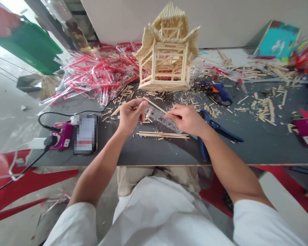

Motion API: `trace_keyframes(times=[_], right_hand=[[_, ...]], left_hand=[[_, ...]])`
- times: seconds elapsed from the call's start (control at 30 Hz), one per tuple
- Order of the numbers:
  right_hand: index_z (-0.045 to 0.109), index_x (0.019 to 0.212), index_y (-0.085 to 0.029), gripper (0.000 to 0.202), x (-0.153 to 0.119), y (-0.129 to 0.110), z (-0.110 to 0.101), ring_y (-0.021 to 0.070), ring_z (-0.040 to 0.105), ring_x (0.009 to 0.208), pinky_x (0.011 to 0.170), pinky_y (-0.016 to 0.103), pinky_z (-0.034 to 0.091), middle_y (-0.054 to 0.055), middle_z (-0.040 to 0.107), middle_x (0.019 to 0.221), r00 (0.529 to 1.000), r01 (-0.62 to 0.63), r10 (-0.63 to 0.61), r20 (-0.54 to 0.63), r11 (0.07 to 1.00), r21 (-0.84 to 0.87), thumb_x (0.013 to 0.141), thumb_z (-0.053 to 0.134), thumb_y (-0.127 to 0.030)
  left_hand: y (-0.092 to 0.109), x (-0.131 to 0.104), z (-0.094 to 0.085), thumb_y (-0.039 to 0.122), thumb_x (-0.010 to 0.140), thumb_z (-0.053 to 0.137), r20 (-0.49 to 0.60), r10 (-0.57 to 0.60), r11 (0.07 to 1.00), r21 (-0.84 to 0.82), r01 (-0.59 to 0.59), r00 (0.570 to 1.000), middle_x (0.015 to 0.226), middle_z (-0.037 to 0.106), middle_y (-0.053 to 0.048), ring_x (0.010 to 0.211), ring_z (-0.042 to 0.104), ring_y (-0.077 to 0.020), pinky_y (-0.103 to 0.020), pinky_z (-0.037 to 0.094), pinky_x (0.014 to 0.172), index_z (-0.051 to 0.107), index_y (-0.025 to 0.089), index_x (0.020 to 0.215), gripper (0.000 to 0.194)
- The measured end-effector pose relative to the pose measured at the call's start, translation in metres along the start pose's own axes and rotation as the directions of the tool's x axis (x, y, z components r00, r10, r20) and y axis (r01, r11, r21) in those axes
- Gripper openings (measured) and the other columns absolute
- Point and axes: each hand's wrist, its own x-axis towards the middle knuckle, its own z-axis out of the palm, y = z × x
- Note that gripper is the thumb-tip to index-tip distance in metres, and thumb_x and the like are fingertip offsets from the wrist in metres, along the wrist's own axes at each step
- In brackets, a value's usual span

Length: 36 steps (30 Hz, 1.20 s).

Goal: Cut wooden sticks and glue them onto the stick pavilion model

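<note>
Left hand (130, 115) and right hand (187, 118) pinch a thin pale wooden stick (155, 105) beside a clear plastic ruler (161, 118), near the grey counter (143, 155)'s front edge.

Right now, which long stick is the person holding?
The slanted stick, between left hand and right hand; the nearby long sticks lie flat on the table.

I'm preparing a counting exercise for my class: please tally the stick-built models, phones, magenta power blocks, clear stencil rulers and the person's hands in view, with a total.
Stick-built model: 1
Phone: 1
Magenta power blocks: 2
Clear stencil ruler: 1
Hands: 2
Total: 7
</note>
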Motion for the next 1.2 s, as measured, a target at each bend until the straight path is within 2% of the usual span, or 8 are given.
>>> trace_keyframes(times=[0.13,0.3,0.43,0.77,1.2], right_hand=[[0.082,0.101,-0.014,0.033,0.0015,-0.0018,0.0017,0.0154,0.058,0.069,0.069,0.030,0.042,0.005,0.063,0.082,0.999,0.004,-0.004,0.035,1.000,0.020,0.108,0.058,-0.036],[0.080,0.101,-0.015,0.037,0.0022,-0.0025,0.0031,0.0166,0.060,0.075,0.073,0.030,0.043,0.006,0.063,0.087,0.999,-0.007,0.007,0.036,1.000,0.005,0.109,0.054,-0.040],[0.079,0.102,-0.016,0.038,0.0027,-0.0045,0.0055,0.0172,0.060,0.076,0.074,0.031,0.044,0.006,0.064,0.088,0.999,0.018,-0.018,0.028,1.000,-0.007,0.110,0.053,-0.044],[0.080,0.105,-0.020,0.045,0.0031,-0.0020,0.0083,0.0183,0.060,0.074,0.073,0.033,0.046,0.007,0.064,0.088,1.000,-0.003,0.003,0.027,1.000,-0.005,0.109,0.050,-0.053],[0.080,0.100,-0.017,0.040,0.0029,-0.0039,0.0091,0.0176,0.060,0.073,0.073,0.031,0.044,0.006,0.065,0.083,0.999,0.030,-0.028,0.032,0.998,-0.053,0.110,0.052,-0.043]], left_hand=[[-0.0012,-0.0004,-0.0011,0.054,0.087,0.084,0.027,-0.009,1.000,-0.012,0.009,1.000,0.080,0.077,-0.005,0.039,0.056,-0.0056,-0.017,0.037,0.030,0.080,0.017,0.089,0.037],[-0.0017,-0.0004,-0.0035,0.055,0.089,0.082,0.048,-0.014,1.000,-0.005,0.014,0.999,0.094,0.080,-0.008,0.039,0.057,-0.0045,-0.017,0.036,0.029,0.080,0.017,0.086,0.038],[0.0011,0.0005,-0.0055,0.058,0.088,0.082,0.042,-0.042,0.999,0.017,0.042,0.998,0.087,0.079,-0.006,0.039,0.056,-0.0049,-0.017,0.036,0.030,0.082,0.017,0.095,0.041],[0.0031,0.0006,-0.0037,0.059,0.085,0.084,-0.005,-0.090,0.996,0.018,0.090,0.996,0.084,0.079,-0.006,0.037,0.054,-0.0047,-0.018,0.034,0.030,0.081,0.017,0.095,0.043],[0.0005,0.0011,-0.0070,0.060,0.084,0.085,0.024,-0.127,0.992,-0.003,0.127,0.992,0.084,0.078,-0.007,0.037,0.052,-0.0043,-0.018,0.034,0.030,0.079,0.016,0.085,0.044]])
